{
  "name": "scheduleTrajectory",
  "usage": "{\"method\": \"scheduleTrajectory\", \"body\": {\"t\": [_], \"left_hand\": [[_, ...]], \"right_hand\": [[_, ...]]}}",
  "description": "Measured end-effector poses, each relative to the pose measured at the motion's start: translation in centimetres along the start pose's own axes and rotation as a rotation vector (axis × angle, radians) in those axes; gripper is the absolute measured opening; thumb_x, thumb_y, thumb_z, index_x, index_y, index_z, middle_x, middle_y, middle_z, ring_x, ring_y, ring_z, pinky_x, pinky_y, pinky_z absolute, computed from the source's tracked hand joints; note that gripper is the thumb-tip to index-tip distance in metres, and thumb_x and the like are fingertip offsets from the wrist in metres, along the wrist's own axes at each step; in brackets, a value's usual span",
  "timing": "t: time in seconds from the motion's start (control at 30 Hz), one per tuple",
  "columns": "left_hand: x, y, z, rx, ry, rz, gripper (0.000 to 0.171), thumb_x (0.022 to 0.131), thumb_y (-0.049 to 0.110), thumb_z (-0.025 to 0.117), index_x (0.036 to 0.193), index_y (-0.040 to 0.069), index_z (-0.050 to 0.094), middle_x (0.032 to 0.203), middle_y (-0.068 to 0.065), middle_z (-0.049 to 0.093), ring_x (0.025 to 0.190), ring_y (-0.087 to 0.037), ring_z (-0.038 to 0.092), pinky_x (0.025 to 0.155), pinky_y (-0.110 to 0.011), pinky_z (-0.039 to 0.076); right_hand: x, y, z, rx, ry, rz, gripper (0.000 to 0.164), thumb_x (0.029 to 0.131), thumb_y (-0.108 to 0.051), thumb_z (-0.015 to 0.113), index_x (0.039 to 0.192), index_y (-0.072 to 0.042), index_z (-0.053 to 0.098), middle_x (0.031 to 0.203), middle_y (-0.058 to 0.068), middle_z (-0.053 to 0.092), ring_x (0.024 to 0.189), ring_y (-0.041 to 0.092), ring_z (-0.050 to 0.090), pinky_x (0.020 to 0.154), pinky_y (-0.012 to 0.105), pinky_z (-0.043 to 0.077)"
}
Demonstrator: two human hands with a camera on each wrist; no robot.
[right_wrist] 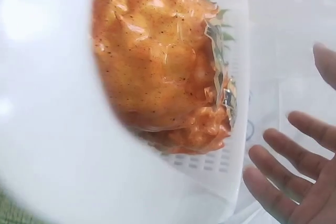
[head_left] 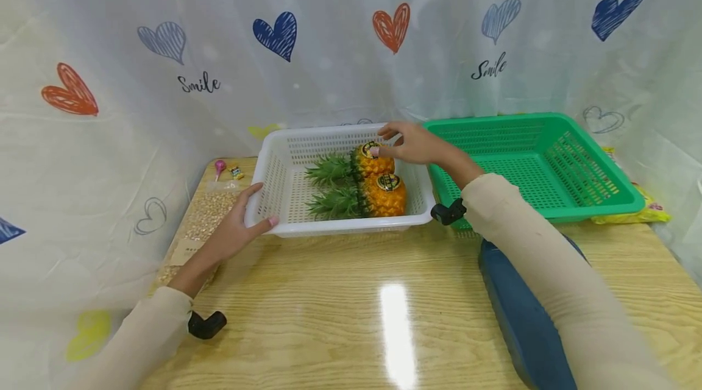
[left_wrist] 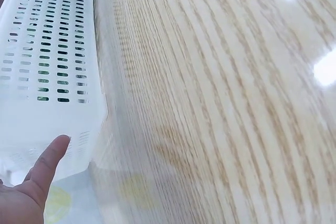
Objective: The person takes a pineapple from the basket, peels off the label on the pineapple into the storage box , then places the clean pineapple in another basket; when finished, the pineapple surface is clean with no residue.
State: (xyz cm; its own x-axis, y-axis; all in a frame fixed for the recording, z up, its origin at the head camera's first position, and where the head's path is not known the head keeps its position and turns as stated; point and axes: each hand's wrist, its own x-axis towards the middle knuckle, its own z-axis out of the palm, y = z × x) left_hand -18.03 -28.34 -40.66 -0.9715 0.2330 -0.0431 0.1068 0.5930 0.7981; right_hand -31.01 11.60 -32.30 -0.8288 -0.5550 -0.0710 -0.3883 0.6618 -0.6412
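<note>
A white perforated basket (head_left: 296, 228) holds two pineapples side by side, the farther pineapple (head_left: 378, 164) and the nearer pineapple (head_left: 386, 201), their green crowns pointing left. Both have round dark labels. My left hand (head_left: 236, 228) is at the basket's near left corner, its fingers along the left side and its straight thumb against the front wall. My right hand (head_left: 414, 143) reaches over the basket's back right part, fingers spread and holding nothing, with the thumb overlapping the farther pineapple's label in the head view. In the right wrist view, those fingers (right_wrist: 286, 148) appear beside the basket wall.
A green basket (head_left: 581, 213) stands to the right, with yellow packaging (head_left: 638, 210) beside it. A dark blue object (head_left: 515, 304) lies under my right forearm. On the left are a bag of pale grains (head_left: 211, 210), a pink lollipop (head_left: 220, 166) and a small wrapped candy (head_left: 236, 172).
</note>
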Motion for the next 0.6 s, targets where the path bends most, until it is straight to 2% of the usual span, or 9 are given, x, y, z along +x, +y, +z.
{"method": "scheduleTrajectory", "body": {"t": [0.3,0.6], "left_hand": [[-0.2,0.2,-0.1,-0.021,-0.006,-0.011,0.09,0.097,0.039,0.065,0.163,0.024,0.005,0.157,-0.028,0.027,0.134,-0.047,0.046,0.103,-0.062,0.044],[-0.2,0.3,-0.1,-0.037,-0.01,-0.013,0.091,0.098,0.038,0.065,0.163,0.02,0.005,0.156,-0.028,0.028,0.134,-0.048,0.046,0.104,-0.062,0.043]], "right_hand": [[1.7,0.2,0.1,-0.01,0.021,0.072,0.069,0.095,-0.044,0.065,0.148,-0.005,0.045,0.148,0.02,0.048,0.133,0.039,0.049,0.103,0.056,0.045],[3.1,0.5,1.3,-0.006,0.031,0.178,0.077,0.093,-0.047,0.068,0.15,-0.005,0.041,0.154,0.021,0.04,0.139,0.041,0.041,0.107,0.058,0.041]]}}
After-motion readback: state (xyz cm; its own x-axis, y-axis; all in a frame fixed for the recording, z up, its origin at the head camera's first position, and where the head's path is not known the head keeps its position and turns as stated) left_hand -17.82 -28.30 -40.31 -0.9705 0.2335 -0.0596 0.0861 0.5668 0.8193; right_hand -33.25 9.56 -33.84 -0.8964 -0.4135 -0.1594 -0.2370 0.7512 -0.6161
